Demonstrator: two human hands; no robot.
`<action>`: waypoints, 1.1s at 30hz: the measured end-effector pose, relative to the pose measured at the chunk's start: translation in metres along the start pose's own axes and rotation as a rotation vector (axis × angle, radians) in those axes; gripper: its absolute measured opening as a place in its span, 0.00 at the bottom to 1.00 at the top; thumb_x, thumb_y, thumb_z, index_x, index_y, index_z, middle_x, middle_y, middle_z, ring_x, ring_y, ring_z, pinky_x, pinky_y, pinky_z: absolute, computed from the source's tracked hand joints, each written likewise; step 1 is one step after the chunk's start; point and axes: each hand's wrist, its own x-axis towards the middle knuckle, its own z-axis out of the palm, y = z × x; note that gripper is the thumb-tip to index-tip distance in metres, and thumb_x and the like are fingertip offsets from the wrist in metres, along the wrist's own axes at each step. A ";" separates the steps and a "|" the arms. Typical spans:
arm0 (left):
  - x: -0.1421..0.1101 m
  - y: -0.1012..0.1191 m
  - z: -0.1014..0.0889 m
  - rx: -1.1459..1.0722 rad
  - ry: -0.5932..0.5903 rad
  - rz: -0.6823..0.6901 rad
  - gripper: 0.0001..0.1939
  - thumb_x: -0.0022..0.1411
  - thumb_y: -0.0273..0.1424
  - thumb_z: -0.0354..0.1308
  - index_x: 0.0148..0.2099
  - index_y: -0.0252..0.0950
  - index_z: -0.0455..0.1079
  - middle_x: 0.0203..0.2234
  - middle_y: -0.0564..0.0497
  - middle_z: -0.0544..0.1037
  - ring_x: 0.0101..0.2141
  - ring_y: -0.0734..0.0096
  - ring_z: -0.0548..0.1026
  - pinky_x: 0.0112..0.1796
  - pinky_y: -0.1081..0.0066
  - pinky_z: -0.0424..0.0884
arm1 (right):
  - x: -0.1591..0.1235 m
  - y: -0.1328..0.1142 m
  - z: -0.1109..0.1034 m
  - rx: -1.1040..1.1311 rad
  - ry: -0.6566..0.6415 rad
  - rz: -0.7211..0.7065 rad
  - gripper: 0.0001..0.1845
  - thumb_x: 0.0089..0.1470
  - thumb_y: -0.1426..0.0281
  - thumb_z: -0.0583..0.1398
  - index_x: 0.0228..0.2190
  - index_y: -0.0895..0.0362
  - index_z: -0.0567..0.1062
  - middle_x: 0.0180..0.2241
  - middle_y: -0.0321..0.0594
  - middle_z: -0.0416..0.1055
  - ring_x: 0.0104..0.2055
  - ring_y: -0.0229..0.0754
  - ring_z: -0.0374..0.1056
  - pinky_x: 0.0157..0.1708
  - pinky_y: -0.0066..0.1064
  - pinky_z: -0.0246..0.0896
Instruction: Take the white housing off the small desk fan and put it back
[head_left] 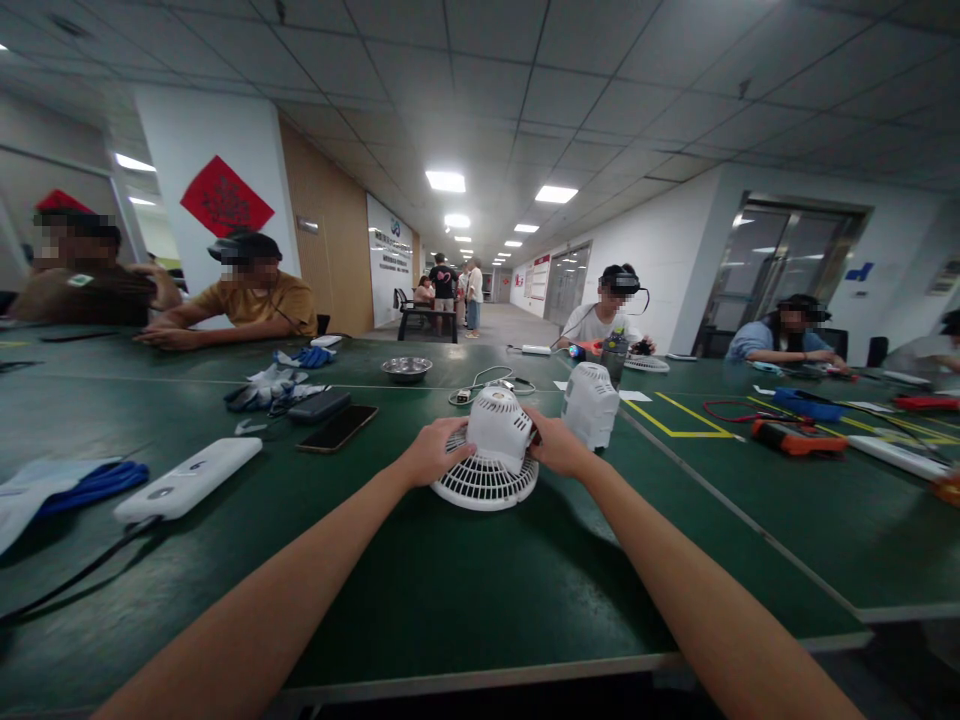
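A small white fan (491, 445) lies face down on the green table (450, 590), its round grille flat on the surface and its motor housing pointing up. My left hand (433, 452) is closed on the left side of the housing. My right hand (553, 445) grips the right side; a thin dark object seems pinched between its fingers and the housing. A white fan part (591, 403) stands just behind my right hand.
To the left lie a white power bank (187, 478), a phone (337, 427), a dark case (319, 404) and gloves (274, 385). A metal bowl (406, 368) and a cable (491, 384) sit behind. Tools (799, 436) lie at right. Several other people sit around the tables.
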 end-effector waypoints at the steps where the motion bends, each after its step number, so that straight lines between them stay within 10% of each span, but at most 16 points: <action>1: 0.000 0.000 0.000 0.002 -0.003 -0.007 0.36 0.60 0.53 0.51 0.62 0.35 0.62 0.57 0.39 0.69 0.56 0.48 0.66 0.55 0.50 0.60 | 0.000 0.000 0.000 -0.001 0.000 0.006 0.40 0.46 0.81 0.61 0.60 0.56 0.59 0.40 0.42 0.75 0.39 0.45 0.70 0.41 0.32 0.59; 33: 0.001 -0.003 0.001 0.023 0.004 -0.013 0.35 0.60 0.52 0.51 0.62 0.36 0.63 0.56 0.41 0.70 0.55 0.51 0.67 0.54 0.55 0.61 | 0.001 0.005 0.005 0.043 -0.002 0.029 0.38 0.45 0.83 0.60 0.58 0.55 0.60 0.38 0.42 0.75 0.37 0.43 0.70 0.39 0.30 0.59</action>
